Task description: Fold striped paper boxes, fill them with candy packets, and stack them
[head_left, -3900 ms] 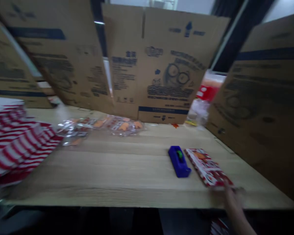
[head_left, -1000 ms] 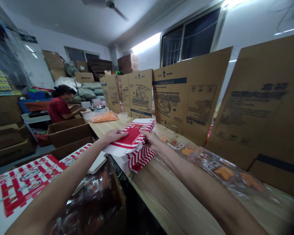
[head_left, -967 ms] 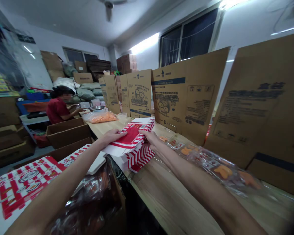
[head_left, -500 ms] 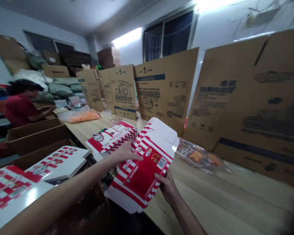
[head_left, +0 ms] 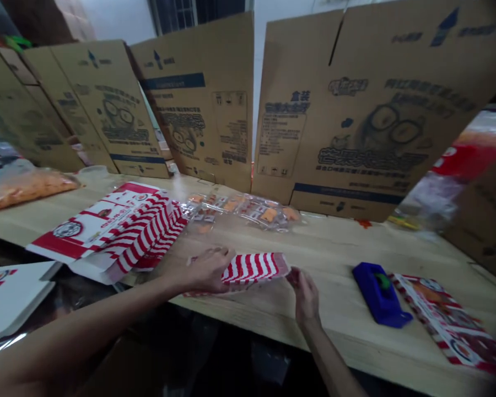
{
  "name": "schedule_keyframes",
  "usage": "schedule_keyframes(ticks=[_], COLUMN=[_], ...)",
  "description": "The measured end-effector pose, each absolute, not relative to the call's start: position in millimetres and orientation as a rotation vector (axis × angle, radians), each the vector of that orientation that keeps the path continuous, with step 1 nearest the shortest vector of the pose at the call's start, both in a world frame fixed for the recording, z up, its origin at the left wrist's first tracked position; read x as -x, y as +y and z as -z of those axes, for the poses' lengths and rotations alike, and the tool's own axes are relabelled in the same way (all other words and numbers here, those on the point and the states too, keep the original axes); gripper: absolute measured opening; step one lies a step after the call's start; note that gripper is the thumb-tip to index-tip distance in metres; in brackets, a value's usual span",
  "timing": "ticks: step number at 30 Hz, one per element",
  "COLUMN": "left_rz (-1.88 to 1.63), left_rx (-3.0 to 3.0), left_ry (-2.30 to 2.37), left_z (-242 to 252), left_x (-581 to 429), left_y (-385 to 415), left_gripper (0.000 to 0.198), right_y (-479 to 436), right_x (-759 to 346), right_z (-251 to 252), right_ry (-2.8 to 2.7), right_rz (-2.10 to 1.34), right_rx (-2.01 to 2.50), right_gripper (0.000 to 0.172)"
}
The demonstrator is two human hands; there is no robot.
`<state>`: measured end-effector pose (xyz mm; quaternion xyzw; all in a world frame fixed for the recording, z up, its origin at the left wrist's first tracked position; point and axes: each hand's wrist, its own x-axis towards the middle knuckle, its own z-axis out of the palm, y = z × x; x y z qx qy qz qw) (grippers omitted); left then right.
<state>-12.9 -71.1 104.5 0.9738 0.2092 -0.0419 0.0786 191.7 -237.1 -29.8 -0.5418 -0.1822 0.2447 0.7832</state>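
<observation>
A red-and-white striped carton lies low over the front of the wooden table, its striped narrow side facing up toward me. My left hand is closed over its left end, and the fingers cover that part. At the opposite end, my right hand pinches the edge or end flap; motion blur softens the fingertips. Left of my hands is a pile of flattened printed cartons with striped sides. Behind the held carton lie clear packets with orange pieces inside.
A blue tape dispenser and another printed carton rest to the right. Tall cardboard sheets stand along the back. A bag of orange pieces lies at far left, with white-backed carton blanks nearer me.
The view has swung right. The carton has gone from raised and face-on to low over the table, narrow side up. My left hand has moved onto its left end, my right to its right end.
</observation>
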Motion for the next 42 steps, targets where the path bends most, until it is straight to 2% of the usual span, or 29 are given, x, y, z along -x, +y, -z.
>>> schedule_keyframes(ticks=[6,10,14,17,19,21,23,26,31,34,37,39,42], left_rz=[0.125,0.006,-0.111,-0.449,-0.727,-0.856,-0.876,-0.911,-1.041,-1.059,-1.032,-0.857,-0.403], left_rx=[-2.877,-2.887,-2.691,-2.186,-1.706,-1.366,-1.226,-1.166,-1.205,-1.304,-1.812,-2.374,-2.92], left_ry=[0.798,0.967,1.135,1.379,1.478,1.448,1.343,1.231,1.191,1.161,1.261,1.217,0.978], left_z=[-103,-105,-101,-84,-65,-45,-29,-16,-2,-5,-33,-60,-92], left_x=[17,42,90,116,121,117,104,76,44,56,72,69,41], left_y=[-56,-38,-31,-34,-38,-42,-47,-58,-75,-70,-61,-59,-60], left_gripper=[0.083,0.088,0.085,0.07,0.074,0.085,0.09,0.086,0.077,0.081,0.094,0.111,0.117], right_y=[-189,-172,-164,-157,-155,-154,-155,-157,-160,-159,-156,-155,-157], right_x=[-227,-226,-216,-212,-212,-212,-211,-208,-205,-205,-204,-201,-202], right_z=[12,12,24,30,31,29,26,24,24,24,24,26,31], right_ry=[-0.476,-0.445,-0.481,-0.447,-0.445,-0.451,-0.45,-0.43,-0.411,-0.379,-0.314,-0.318,-0.376], right_rz=[-0.552,-0.786,-0.792,-0.725,-0.704,-0.697,-0.711,-0.772,-0.852,-0.774,-0.714,-0.71,-0.694], right_rx=[1.13,1.03,1.098,1.136,1.137,1.132,1.116,1.076,1.038,1.063,1.047,1.023,1.024], right_gripper=[0.055,0.071,0.069,0.069,0.068,0.068,0.068,0.071,0.077,0.077,0.074,0.071,0.071])
